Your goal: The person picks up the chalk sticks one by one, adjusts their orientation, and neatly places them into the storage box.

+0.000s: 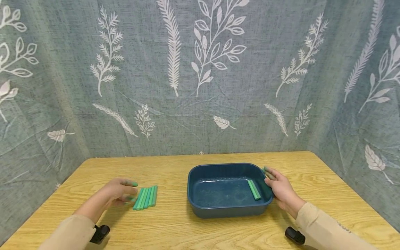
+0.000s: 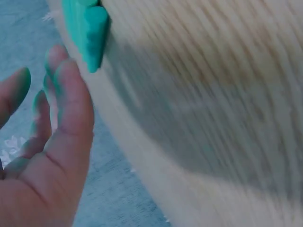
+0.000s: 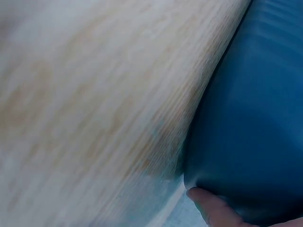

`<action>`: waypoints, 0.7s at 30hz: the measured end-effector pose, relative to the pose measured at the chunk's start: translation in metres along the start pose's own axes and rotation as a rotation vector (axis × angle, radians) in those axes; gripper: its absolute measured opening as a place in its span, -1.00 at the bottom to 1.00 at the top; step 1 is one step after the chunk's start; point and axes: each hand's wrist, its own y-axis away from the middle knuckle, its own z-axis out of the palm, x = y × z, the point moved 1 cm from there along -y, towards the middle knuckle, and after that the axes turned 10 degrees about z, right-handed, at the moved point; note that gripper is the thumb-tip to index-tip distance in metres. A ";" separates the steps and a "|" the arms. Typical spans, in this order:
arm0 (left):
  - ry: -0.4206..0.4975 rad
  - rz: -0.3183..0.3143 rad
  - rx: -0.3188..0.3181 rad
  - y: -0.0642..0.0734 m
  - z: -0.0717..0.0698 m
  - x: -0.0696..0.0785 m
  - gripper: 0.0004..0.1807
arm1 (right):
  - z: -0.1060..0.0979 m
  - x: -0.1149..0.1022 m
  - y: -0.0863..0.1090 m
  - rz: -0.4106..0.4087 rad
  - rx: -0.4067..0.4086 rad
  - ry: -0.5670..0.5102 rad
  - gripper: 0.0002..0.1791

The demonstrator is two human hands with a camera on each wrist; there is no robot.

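Several green sticks (image 1: pixel 146 198), in light and darker shades like modelling clay, lie side by side in a row on the left of the table. Just left of them hovers my left hand (image 1: pixel 120 192), its fingers loosely bent and nothing held; green stains mark the fingertips (image 2: pixel 66 71). In the left wrist view the sticks (image 2: pixel 96 33) show beyond the fingers. A dark blue rectangular basin (image 1: pixel 218 208) stands right of centre, with two green sticks (image 1: pixel 254 190) at its right end. My right hand (image 1: pixel 282 189) rests against the basin's right side, thumb at the rim, fairly straight fingers outside.
The wood-grain table (image 1: pixel 168 229) carries everything. A grey-blue curtain (image 1: pixel 175 132) with white leaf prints hangs behind its far edge and along both sides. Black wrist devices (image 1: pixel 100 234) sit under both forearms.
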 end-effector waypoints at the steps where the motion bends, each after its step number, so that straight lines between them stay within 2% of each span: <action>1: -0.003 -0.011 -0.006 -0.001 0.000 -0.001 -0.44 | 0.000 0.000 0.000 -0.001 0.000 0.001 -0.38; 6: 0.008 -0.090 -0.058 -0.008 -0.002 -0.009 -0.41 | 0.000 0.001 -0.001 0.000 0.000 -0.001 -0.38; 11: -0.010 -0.161 -0.101 -0.013 -0.002 -0.014 -0.48 | 0.001 0.002 0.000 0.003 0.004 -0.002 -0.38; 15: -0.068 -0.178 -0.090 -0.016 0.001 -0.015 -0.59 | 0.001 0.000 -0.001 0.002 0.006 -0.003 -0.38; 21: -0.103 -0.168 -0.087 -0.016 0.005 -0.014 -0.42 | 0.002 0.000 0.000 0.006 0.005 -0.006 -0.38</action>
